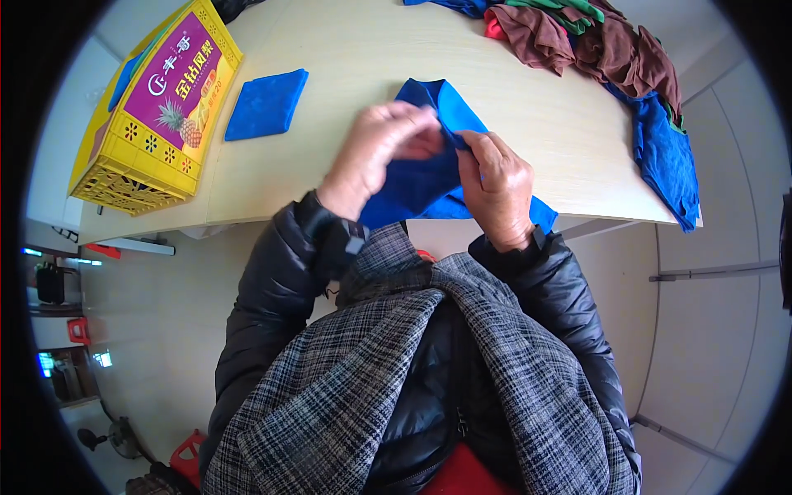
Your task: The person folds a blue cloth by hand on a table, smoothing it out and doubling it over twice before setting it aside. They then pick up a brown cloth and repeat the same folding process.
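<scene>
- Landmark: pale wood tabletop (346, 157), seen from above; the person stands at its near edge.
- Blue cloth (421, 177) lies at the near edge of the tabletop, partly draped over it toward the person, one corner pointing away from them.
- Left hand (378, 153) is curled over the cloth's upper fold, grip clenched on the fabric; the fingertips are hidden, so how much cloth they hold I cannot tell.
- Right hand (497, 186) pinches the same fold just beside the left hand, thumb and fingers closed on the blue cloth.
- Folded blue cloth (266, 104) rests flat further in on the tabletop, to the left, well apart from the hands.
- Yellow plastic crate (148, 124) with a printed card lid sits at the tabletop's left end.
- Heap of brown, green, red and blue cloths (602, 45) sits at the far right corner.
- Risk, as I judge it: the overhanging part could drag the cloth off the edge if either pinch loosens; an uneven pinch would skew the fold.
</scene>
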{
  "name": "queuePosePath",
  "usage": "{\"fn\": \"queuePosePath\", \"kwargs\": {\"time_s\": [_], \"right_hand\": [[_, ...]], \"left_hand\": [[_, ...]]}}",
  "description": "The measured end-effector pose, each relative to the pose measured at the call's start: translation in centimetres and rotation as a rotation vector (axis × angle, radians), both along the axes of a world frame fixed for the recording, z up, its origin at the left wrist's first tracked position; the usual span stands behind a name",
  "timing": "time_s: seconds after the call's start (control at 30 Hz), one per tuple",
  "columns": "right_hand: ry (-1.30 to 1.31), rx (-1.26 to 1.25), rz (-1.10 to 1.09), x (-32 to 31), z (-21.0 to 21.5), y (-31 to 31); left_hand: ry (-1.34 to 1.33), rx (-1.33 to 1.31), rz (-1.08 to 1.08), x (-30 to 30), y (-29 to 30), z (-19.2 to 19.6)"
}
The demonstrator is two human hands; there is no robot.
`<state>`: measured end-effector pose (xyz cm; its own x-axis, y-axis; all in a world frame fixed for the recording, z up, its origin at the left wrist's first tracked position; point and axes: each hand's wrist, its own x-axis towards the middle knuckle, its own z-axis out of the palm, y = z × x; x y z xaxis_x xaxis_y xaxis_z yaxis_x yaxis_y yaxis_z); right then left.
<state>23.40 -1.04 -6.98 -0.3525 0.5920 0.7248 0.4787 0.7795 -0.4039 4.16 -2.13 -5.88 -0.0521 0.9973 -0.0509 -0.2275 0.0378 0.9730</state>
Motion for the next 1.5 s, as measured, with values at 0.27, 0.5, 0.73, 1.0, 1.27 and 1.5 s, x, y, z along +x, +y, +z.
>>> {"fn": "queuePosePath", "kwargs": {"time_s": [0.27, 0.5, 0.73, 1.0, 1.27, 1.5], "right_hand": [[-0.017, -0.016, 0.070, 0.9, 0.2, -1.4], [-0.052, -0.027, 0.134, 1.5, 0.0, -2.4], [-0.026, -0.012, 0.120, 3.9, 1.1, -2.1], [0.504, -0.174, 0.056, 13.1, 9.4, 2.0], [0.646, -0.081, 0.131, 15.1, 14.7, 4.2], [0.597, -0.120, 0.095, 16.1, 15.7, 5.7]], "left_hand": [[1.019, 0.309, 0.118, -7.6, 16.3, -5.2], [1.428, 0.160, -0.141, -6.7, 22.8, -9.5], [1.497, 0.160, -0.081, -5.6, 21.5, -7.1], [1.102, 0.358, 0.123, -9.9, 15.8, 12.2], [1.154, 0.435, 0.349, -8.4, 9.5, 22.1], [0.769, 0.251, 0.111, -10.5, 8.0, 23.3]]}}
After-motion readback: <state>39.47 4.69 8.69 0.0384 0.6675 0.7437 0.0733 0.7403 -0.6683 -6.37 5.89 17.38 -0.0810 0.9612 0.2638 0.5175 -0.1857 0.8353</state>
